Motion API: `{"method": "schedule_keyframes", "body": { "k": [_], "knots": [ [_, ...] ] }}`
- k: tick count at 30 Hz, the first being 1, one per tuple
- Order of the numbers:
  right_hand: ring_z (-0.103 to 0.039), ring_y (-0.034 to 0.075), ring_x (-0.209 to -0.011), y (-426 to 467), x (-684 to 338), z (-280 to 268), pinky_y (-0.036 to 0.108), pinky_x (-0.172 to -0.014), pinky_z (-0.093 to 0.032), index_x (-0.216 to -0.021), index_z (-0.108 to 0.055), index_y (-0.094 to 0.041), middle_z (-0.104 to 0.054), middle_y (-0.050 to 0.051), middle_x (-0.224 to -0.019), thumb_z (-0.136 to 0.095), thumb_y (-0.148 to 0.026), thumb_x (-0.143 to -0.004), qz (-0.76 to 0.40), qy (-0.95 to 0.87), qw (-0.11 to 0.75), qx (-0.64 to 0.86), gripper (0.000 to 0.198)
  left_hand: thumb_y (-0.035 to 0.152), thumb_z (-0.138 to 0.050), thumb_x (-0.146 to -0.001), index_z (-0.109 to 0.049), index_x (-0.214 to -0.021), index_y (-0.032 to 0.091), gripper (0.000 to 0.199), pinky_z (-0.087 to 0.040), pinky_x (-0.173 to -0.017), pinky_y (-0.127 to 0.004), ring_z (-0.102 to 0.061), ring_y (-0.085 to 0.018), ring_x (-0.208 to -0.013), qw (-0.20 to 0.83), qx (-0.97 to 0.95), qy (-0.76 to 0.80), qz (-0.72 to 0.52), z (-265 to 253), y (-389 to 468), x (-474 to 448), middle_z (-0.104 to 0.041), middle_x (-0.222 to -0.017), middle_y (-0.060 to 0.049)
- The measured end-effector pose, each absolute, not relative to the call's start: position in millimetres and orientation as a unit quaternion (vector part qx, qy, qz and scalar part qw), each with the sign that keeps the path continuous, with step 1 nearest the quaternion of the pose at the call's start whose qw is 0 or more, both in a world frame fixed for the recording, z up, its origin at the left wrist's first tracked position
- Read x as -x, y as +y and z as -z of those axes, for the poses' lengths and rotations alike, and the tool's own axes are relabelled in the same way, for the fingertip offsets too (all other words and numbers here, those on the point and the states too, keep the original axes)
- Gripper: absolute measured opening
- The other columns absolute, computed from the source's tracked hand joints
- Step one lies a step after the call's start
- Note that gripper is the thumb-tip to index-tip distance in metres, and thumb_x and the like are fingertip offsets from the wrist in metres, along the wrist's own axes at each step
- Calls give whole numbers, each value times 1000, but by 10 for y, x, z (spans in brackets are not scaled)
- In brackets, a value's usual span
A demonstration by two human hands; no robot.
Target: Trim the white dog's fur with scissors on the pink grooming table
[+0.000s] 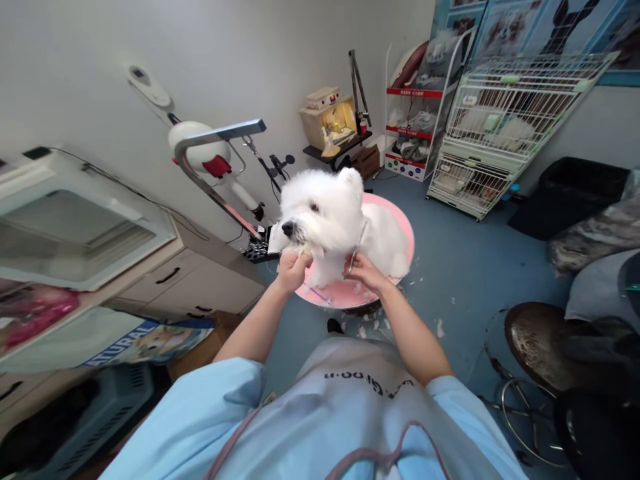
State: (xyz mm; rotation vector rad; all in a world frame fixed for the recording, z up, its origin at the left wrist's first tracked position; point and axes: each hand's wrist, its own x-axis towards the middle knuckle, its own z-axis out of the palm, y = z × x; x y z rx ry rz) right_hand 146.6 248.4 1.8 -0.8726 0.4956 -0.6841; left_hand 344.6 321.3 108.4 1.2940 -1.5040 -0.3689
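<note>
A fluffy white dog (325,207) lies or sits on a round pink grooming table (407,227), its head turned toward the left. My left hand (294,268) is closed on the fur under the dog's chin. In my right hand (367,272) is a pair of scissors (353,260), with fingers at the handles and the blades pointing up beside the dog's neck. Whether the blades touch the fur I cannot tell. A thin purple item (317,293) lies on the table's near edge, below the dog's chest.
A metal grooming arm (220,133) and a white dryer (200,147) stand at the left, near cabinets (165,277). Wire cages (500,127) and a shelf rack (415,127) are at the back right. Fur clippings (440,328) lie on the floor. A round stool (535,340) stands at right.
</note>
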Motion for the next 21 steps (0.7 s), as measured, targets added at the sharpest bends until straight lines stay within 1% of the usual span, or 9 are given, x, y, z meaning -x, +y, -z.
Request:
{"method": "schedule_keyframes", "body": {
  "k": [3,6,8,11,13,16,18,21],
  "knots": [
    [-59,13,-69,2551,-1543,22,31,-69,-50,-94,-54,-23,-59,-6,-74,-80,-27,-56,330,247,813,411,47,31,-49,-83,-41,-41,17,46,-31,-44,-22,-40,-7,-40,524,-543,-639,146,-1094,3221,-3394,-41,-39,0],
    [-60,14,-75,2612,-1617,70,30,-73,-49,-98,-55,-23,-61,-4,-80,-79,-31,-59,346,241,816,395,47,31,-49,-84,-42,-41,17,45,-33,-45,-21,-41,-7,-41,522,-540,-645,139,-1105,3224,-3369,-42,-40,0],
    [-60,14,-79,2635,-1676,97,30,-74,-49,-97,-55,-24,-62,-3,-84,-79,-31,-59,359,236,810,400,45,31,-49,-83,-42,-41,17,45,-33,-44,-21,-41,-7,-40,518,-541,-648,137,-1113,3224,-3359,-42,-40,0],
    [-58,14,-74,2643,-1734,151,30,-71,-49,-93,-53,-24,-59,-5,-79,-79,-28,-57,361,244,799,415,45,31,-48,-82,-42,-40,17,45,-31,-43,-21,-39,-6,-39,510,-547,-648,141,-1112,3228,-3345,-41,-38,1],
    [-58,13,-72,2625,-1718,192,30,-71,-50,-93,-52,-24,-57,-6,-77,-79,-30,-58,359,253,800,409,45,31,-48,-82,-41,-40,17,45,-30,-43,-21,-39,-6,-39,507,-552,-647,144,-1104,3233,-3341,-41,-38,0],
    [-60,13,-78,2550,-1613,218,31,-77,-50,-99,-54,-24,-60,-4,-83,-78,-32,-61,337,242,812,411,45,33,-48,-83,-41,-40,17,46,-31,-43,-22,-39,-7,-39,507,-552,-645,147,-1094,3237,-3350,-42,-38,0],
    [-61,14,-80,2476,-1525,197,31,-78,-50,-99,-56,-23,-61,-3,-86,-78,-30,-62,306,231,815,434,44,33,-47,-84,-41,-41,17,46,-32,-44,-22,-39,-7,-39,510,-548,-646,145,-1092,3238,-3362,-42,-39,0],
    [-60,13,-72,2370,-1418,127,31,-73,-50,-95,-54,-23,-58,-5,-77,-79,-27,-59,280,231,810,460,45,32,-46,-85,-40,-42,18,45,-31,-44,-22,-39,-8,-40,511,-542,-652,142,-1088,3238,-3381,-42,-40,0]
  ]
}}
